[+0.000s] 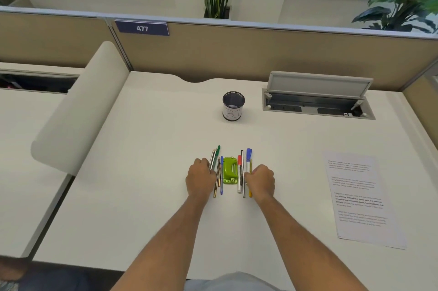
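Nearest, two bare forearms reach from the bottom edge across the white table (142,172) to a row of pens laid side by side, all pointing away from the person. The left hand (200,178) lies knuckles-up at the left end of the row. Its fingers are curled under and touch the outermost pieces, among them the green-capped white marker (217,152). I cannot tell whether they grip any of these or only press on them.

Just right of that hand lie a thin brown pencil (215,186) and a slim blue pen (221,177). The lime-green plastic stapler (230,170) sits in the middle of the row.

Right of the stapler come a red-capped white marker (239,173) and a thin black pen (243,172). Beyond these, the blue-capped white marker (248,158) and the yellow pen (250,193) lie against the right hand (260,180). This hand is also knuckles-up with its fingers curled in towards those two, and again I cannot tell if it has a real hold.

Well off to the right lies a printed white paper sheet (358,198). Farther back, in line with the stapler, a dark mesh pen cup with a white label (233,106) stands upright. To its right a grey cable tray (317,101) is set into the table with its lid propped open. Behind it all runs a tan partition bearing a blue number plate marked 477 (142,28).
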{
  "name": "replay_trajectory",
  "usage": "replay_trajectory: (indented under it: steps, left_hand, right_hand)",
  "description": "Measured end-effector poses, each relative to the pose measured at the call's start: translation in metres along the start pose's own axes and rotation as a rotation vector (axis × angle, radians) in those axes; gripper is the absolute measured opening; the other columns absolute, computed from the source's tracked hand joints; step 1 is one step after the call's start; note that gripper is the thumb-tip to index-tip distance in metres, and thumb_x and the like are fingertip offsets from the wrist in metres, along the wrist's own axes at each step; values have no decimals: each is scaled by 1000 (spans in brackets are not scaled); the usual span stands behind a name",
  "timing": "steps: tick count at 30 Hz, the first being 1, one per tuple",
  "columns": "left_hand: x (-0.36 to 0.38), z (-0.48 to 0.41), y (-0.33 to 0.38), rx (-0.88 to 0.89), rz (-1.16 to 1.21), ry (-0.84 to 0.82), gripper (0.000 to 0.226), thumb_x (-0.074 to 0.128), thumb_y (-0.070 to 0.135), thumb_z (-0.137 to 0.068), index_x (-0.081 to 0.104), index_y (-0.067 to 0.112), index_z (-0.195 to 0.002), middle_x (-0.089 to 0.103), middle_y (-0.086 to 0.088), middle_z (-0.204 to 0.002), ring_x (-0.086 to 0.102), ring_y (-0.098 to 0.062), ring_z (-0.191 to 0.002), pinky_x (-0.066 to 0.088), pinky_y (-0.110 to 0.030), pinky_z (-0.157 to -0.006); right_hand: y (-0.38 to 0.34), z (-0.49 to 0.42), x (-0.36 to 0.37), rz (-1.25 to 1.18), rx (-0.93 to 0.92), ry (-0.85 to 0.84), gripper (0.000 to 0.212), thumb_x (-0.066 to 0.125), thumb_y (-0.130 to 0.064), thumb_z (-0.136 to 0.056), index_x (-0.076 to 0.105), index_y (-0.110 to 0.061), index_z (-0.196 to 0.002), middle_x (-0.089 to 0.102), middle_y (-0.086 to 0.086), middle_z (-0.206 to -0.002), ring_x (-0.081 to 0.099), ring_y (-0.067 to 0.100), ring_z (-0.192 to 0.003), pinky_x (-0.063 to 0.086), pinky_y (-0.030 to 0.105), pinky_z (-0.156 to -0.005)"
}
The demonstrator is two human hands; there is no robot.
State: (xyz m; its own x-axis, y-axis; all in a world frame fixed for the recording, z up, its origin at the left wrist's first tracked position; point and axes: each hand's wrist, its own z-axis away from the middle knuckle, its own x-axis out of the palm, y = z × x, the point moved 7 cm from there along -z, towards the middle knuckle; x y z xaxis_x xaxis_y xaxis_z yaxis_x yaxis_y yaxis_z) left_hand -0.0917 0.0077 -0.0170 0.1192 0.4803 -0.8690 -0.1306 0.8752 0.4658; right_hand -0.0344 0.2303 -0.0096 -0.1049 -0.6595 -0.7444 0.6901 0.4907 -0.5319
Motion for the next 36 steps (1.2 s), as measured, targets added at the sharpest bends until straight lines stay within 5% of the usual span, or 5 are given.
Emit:
replay_trajectory:
  steps: [9,13,20,29,36]
  left_hand:
    - [1,3,-10,118,-334,-2,16,84,5,-74,70,13,-74,64,-5,-80,62,-25,-69,44,-32,-45]
    - [-2,8,-8,150,-421,-48,16,62,7,-97,72,18,-99,65,-1,-105,64,-20,-94,48,-28,-63]
    - [-4,4,10,305,-568,-56,33,58,-9,-97,68,14,-119,65,-6,-118,66,-21,-106,57,-30,-82]
    - [-9,-2,9,286,-524,-99,29,60,-5,-99,69,15,-118,70,-5,-115,70,-22,-105,57,-31,-84]
    - [-22,-7,-1,134,-304,-130,18,54,0,-96,70,7,-99,71,-10,-104,65,-28,-89,46,-34,-70]
  right_hand:
    - [-16,3,-1,350,-161,-1,19,69,-17,-93,69,-7,-110,70,12,-108,68,31,-89,42,31,-67]
    - [-24,4,0,464,-232,14,19,70,-14,-94,72,-8,-112,73,10,-106,73,28,-95,51,31,-70]
    - [-29,5,-1,672,-367,22,22,61,-7,-102,69,-11,-122,72,8,-117,74,23,-106,58,29,-83]
    - [-22,-1,-12,518,-253,33,18,61,-4,-98,68,-8,-113,70,11,-112,71,29,-100,53,34,-76]
    - [-7,-5,-19,101,-79,26,26,75,-13,-82,52,-13,-70,60,5,-73,54,23,-59,39,29,-49]
